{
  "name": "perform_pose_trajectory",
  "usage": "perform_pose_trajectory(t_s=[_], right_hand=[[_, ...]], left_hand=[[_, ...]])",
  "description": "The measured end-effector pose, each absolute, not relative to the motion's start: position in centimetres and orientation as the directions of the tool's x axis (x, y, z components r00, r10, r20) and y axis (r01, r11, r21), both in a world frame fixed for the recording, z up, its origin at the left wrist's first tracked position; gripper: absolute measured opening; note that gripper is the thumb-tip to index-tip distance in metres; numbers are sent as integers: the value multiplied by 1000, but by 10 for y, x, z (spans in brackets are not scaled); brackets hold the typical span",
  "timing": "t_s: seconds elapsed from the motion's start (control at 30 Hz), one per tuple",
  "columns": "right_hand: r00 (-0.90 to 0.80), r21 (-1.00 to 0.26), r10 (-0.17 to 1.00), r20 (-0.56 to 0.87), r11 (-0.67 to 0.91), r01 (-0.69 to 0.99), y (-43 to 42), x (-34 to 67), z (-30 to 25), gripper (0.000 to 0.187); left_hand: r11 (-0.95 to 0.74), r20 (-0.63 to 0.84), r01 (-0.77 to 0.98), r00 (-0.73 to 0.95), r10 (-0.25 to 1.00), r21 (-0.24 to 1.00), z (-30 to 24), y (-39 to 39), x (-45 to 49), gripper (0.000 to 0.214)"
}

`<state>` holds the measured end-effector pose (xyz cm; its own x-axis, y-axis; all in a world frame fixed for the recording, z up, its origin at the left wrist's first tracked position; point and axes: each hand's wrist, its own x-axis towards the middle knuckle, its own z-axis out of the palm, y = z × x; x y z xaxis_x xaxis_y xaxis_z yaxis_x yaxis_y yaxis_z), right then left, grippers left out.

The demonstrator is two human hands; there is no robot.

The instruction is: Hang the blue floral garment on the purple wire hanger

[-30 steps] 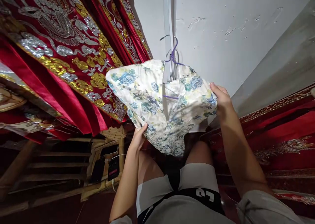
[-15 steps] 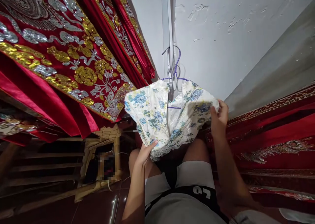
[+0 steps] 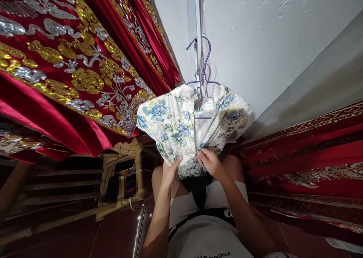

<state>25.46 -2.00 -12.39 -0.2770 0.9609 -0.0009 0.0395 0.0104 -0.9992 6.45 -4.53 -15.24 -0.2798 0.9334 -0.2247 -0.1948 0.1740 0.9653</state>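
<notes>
Thin floral cloth, the blouse (image 3: 181, 125) below the hanger (image 3: 204, 76) looks light and limp, so my left hand (image 3: 170, 172) and right hand (image 3: 209, 162) each pinch its bottom hem.

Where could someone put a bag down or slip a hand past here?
Bare floor shows between the wooden stool and the person's left leg. A hand could pass along the white wall right of the purple hanger. Crowded: red embroidered cloths left and right, and the middle, where the left hand and right hand grip the floral garment.
</notes>
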Motion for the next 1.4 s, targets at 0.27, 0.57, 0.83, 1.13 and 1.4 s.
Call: perform_pose_trajectory(t_s=[0.27,0.57,0.83,1.13,1.4], right_hand=[[-270,-997,961,-58,-42,65,-35,256,-124,29],[-6,-984,1000,-6,-5,175,39,271,-126,22],[-3,-954,1000,-28,-25,298,122,244,-138,18],[213,-984,973,-84,-115,137,133,268,-166,31],[98,-976,987,-130,-145,160,157,270,-169,21]], left_hand=[[-247,360,376,-270,893,893,-159,-51,111,32],[-232,292,254,-234,927,939,-152,-5,127,41],[-110,161,153,-378,912,982,-166,-14,94,44],[-3,24,55,-386,922,998,-206,-34,86,40],[55,-61,-28,-308,950,998,-222,-47,99,38]])
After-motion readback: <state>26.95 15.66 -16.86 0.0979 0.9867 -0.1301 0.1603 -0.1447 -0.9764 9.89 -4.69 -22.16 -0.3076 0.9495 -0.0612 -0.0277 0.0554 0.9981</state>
